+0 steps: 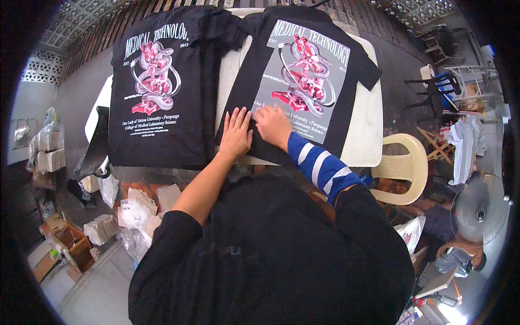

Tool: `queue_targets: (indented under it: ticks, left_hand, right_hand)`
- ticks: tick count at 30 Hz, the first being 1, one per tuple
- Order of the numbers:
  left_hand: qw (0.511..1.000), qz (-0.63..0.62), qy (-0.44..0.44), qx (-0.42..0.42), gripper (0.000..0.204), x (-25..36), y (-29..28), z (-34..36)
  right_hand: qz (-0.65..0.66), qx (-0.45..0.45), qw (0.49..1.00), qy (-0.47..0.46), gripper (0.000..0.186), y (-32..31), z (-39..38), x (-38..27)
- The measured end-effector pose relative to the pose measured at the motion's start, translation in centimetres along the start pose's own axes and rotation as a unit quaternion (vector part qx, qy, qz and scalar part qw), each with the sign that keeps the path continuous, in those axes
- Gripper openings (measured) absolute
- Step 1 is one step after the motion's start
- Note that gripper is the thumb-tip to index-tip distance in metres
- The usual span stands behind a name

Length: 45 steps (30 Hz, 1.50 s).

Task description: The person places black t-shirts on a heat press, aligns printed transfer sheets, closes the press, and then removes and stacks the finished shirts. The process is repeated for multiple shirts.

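Note:
Two black T-shirts lie side by side on a white table. The right T-shirt (238, 73) carries a grey, sheet-like transfer film (271, 59) over its red, silver and white print, while the left T-shirt (197, 103) shows a similar print with no grey sheet around it. My left hand (236, 130) rests flat on the lower left part of the right shirt, fingers stretched out. Close beside it, my right hand (273, 125) has its fingers curled together at the film's lower left corner, which they hide. A blue and white striped band covers my right forearm.
The white table (364, 127) shows beyond the right shirt's edge. A beige plastic chair (416, 168) stands at its right, with a standing fan (479, 214) farther right. Stacks of pale sheets (138, 208) and plastic bags lie low on the left. Black stools (433, 89) stand farther back right.

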<state>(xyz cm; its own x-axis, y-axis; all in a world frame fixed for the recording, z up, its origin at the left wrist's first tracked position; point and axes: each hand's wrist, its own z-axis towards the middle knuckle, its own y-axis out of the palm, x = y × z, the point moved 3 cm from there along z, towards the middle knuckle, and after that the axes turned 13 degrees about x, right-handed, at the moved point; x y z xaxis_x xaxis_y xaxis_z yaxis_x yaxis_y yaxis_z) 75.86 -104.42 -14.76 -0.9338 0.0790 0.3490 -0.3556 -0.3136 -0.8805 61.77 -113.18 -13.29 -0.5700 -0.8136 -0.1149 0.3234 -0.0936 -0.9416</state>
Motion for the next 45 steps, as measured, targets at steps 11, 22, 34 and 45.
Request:
queue_targets:
  ticks: [11, 22, 34, 45]
  left_hand:
    - [0.999, 0.047, -0.015, -0.001, 0.072, -0.4, 0.7, -1.0]
    - [0.996, 0.064, -0.035, -0.054, 0.073, 0.0, 0.1, -0.6]
    - [0.992, 0.061, -0.056, -0.092, 0.078, 0.6, -0.3, 0.3]
    - [0.997, 0.026, -0.048, -0.056, 0.074, 0.2, -0.3, 0.9]
  right_hand:
    - [0.25, 0.052, 0.896, 0.364, 0.033, 0.1, 1.6, 2.5]
    - [0.156, 0.144, 0.901, 0.377, 0.027, 0.2, 5.2, 22.3]
    - [0.011, 0.252, 0.886, 0.39, 0.028, -9.5, 9.5, 47.7]
    - [-0.278, 0.31, 0.768, 0.486, 0.041, -31.8, -19.1, 63.8]
